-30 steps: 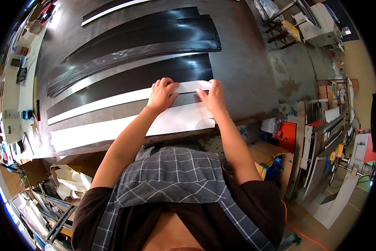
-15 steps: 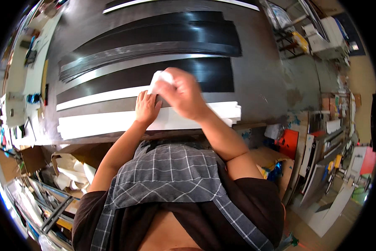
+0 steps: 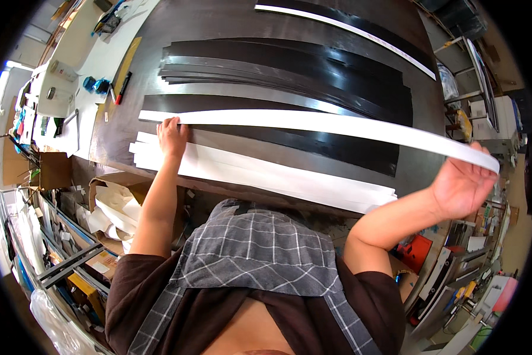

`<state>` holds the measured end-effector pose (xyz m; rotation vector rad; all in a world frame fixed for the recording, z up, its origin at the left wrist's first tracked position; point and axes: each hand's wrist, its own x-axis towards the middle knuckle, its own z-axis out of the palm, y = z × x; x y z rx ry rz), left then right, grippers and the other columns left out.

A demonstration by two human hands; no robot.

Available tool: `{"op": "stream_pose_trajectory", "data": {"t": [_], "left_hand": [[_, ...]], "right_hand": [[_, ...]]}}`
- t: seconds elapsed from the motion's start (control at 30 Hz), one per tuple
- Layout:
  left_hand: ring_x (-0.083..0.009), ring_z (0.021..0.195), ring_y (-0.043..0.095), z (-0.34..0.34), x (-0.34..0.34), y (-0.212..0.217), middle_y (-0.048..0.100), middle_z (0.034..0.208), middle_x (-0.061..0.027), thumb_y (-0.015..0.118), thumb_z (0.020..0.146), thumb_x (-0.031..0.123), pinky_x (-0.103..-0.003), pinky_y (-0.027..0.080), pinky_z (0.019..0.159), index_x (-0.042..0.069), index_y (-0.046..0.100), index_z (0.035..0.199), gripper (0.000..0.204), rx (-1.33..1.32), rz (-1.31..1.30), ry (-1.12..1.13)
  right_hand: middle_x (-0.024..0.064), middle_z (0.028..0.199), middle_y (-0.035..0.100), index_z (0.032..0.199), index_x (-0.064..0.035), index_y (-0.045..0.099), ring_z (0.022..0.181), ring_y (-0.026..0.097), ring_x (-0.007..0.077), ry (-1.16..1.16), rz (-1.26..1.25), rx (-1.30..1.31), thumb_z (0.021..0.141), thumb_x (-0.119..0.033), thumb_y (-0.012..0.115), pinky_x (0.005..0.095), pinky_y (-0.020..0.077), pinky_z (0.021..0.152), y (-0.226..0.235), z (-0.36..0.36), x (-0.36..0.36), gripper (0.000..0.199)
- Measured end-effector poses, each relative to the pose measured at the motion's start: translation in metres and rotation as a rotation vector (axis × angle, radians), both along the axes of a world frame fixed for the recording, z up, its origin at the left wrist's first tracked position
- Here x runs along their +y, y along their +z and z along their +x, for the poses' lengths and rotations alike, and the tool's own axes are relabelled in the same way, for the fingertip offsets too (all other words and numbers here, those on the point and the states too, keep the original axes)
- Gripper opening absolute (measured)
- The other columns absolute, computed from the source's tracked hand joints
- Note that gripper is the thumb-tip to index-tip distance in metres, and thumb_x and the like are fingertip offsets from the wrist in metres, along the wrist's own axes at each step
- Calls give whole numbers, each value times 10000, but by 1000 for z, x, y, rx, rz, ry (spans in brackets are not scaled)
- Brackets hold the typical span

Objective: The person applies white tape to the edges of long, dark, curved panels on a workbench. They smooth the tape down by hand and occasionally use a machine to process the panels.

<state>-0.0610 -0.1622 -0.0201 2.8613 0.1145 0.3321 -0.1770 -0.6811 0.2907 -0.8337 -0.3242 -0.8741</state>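
Observation:
A long white strip point(image 3: 313, 120) stretches across the near black strip point(image 3: 349, 151), its left end lying on the black surface. My left hand point(image 3: 172, 139) is at that end, fingers bent and pressed together over the strip's lower edge. My right hand point(image 3: 464, 186) grips the other end, raised past the right side of the table, with the fingers curled behind the strip. Nearer to me lies a pile of white strips point(image 3: 266, 176) along the table's front edge.
Several stacked black strips point(image 3: 289, 65) lie farther back on the dark table point(image 3: 230, 23). Another black strip with a white edge point(image 3: 343, 32) is at the far right. A red and black marker point(image 3: 122, 89) lies at left. Below stands a cardboard box point(image 3: 115, 183) of white scraps.
My right hand has swung from beside the left hand far to the right, drawing the white strip out lengthwise. My left hand is now at the strip's left end. The view has turned.

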Motion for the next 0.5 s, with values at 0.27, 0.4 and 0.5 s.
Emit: {"op": "stream_pose_trajectory", "data": {"t": [0.27, 0.4, 0.5], "left_hand": [[-266, 998, 597, 50, 100, -7, 648, 1033, -46, 568, 840, 172, -384, 467, 891, 141, 693, 996, 202, -14, 14, 130], [-303, 987, 615, 70, 137, -6, 663, 1030, -87, 551, 851, 214, -417, 496, 841, 167, 692, 1021, 226, 64, 109, 145], [-344, 961, 625, 91, 157, -4, 671, 1008, -132, 555, 832, 217, -443, 496, 835, 173, 685, 1057, 263, 128, 35, 307]], "right_hand": [[16, 784, 482, 826, -35, 561, 778, 423, 143, 82, 165, 44, 905, -82, 564, 263, 372, 663, -19, -35, -24, 93], [34, 784, 509, 834, -21, 547, 681, 425, 130, 102, 349, 123, 932, -84, 516, 256, 370, 617, -48, -39, -34, 121], [27, 759, 495, 843, -24, 536, 679, 432, 129, 116, 426, 214, 927, -78, 520, 255, 378, 600, -81, -42, -44, 101]]}}
